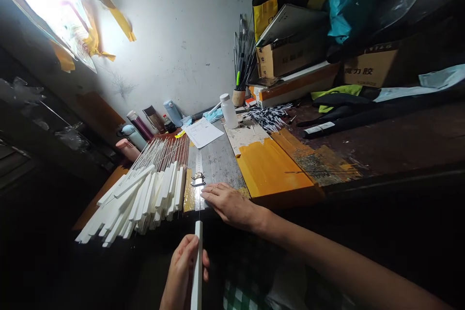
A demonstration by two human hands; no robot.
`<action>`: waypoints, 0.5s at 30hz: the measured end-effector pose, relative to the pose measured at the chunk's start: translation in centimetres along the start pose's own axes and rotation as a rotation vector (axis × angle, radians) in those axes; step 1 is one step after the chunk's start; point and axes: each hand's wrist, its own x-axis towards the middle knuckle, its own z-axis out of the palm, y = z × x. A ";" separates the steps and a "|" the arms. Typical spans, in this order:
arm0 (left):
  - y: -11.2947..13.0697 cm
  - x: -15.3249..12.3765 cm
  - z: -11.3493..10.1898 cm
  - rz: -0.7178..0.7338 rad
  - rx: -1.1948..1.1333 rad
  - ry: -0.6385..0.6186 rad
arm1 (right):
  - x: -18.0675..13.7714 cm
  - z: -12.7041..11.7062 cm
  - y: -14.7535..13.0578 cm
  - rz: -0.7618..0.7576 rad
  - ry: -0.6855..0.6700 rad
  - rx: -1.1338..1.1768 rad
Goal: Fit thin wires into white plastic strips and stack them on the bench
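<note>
My left hand (187, 264) is closed around a long white square-edged stick (197, 264), below the table's front edge. A thin rod runs from the stick's far end toward a metal ruler strip (198, 160) on the board. My right hand (227, 202) lies palm down on the table's front edge, fingers stretched out, its fingertips beside the strip. Just past those fingertips a small dark metal clip (198, 179) sits across the strip. Left of it lies a pile of similar white sticks (145, 198), with thin rods pointing away toward the back.
Behind the pile stand several bottles (136, 123). A paper sheet (204, 131) and a white plastic bottle (228, 112) are farther back. Small black-and-white pieces (271, 116) lie heaped by cardboard boxes (294, 60). An orange-yellow taped board (271, 167) is to the right.
</note>
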 end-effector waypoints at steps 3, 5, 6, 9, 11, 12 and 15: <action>-0.3 0.2 0.1 0.003 -0.030 -0.008 | 0.7 0.4 0.8 -0.046 -0.054 -0.004; -0.5 0.2 0.1 0.013 -0.032 0.000 | 0.9 0.6 1.2 -0.083 -0.089 0.006; -0.6 0.2 0.1 0.018 -0.026 0.007 | 1.0 0.6 1.3 -0.098 -0.103 0.013; -0.7 0.1 0.2 0.034 -0.008 0.021 | 1.0 0.7 1.5 -0.117 -0.121 0.038; -0.8 0.0 0.3 0.035 -0.009 0.030 | 1.0 0.7 1.5 -0.116 -0.122 0.053; -0.8 0.0 0.3 0.035 -0.011 0.035 | 1.0 0.7 1.6 -0.114 -0.121 0.059; -0.8 0.1 0.5 0.040 -0.010 0.047 | 1.0 0.8 1.6 -0.113 -0.117 0.078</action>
